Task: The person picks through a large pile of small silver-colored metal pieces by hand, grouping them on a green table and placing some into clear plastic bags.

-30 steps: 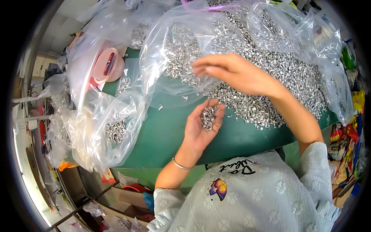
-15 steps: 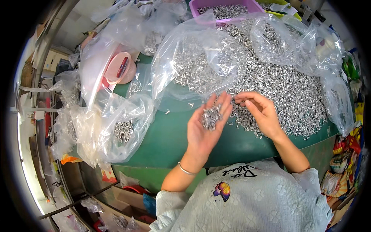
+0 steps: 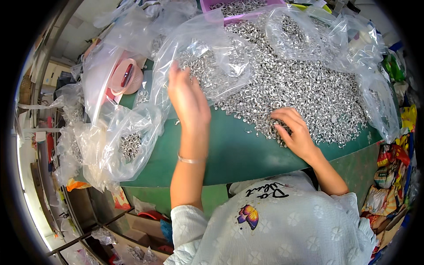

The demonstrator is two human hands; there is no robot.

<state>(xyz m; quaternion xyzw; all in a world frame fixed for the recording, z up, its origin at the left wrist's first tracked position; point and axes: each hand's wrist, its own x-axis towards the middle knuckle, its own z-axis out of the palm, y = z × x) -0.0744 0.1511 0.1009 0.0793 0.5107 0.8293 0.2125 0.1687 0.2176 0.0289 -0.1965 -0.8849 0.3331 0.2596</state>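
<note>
A large heap of small curved silver metal pieces [image 3: 304, 84] covers the right and middle of the green table. My left hand [image 3: 189, 95] is raised at the near edge of a clear plastic bag [image 3: 221, 24], which has metal pieces in it. Its fingers are stretched out and slightly blurred, with the back of the hand showing; the palm is hidden. A silver bangle sits on that wrist. At the heap's front edge, my right hand [image 3: 298, 136] rests with fingers bent over the pieces, thumb and forefinger apart.
A purple tub [image 3: 236, 18] of metal pieces stands at the back. On the left are a pink basket [image 3: 132, 81] holding a red tool and an open plastic bag [image 3: 145, 150] with metal rings. Another clear bag [image 3: 380, 106] lies at the right edge. Colourful packets are stacked beyond it.
My left hand has swung left and forward to the bag and turned over; the handful of metal pieces on its palm is out of sight. My right hand has lowered onto the heap's edge.
</note>
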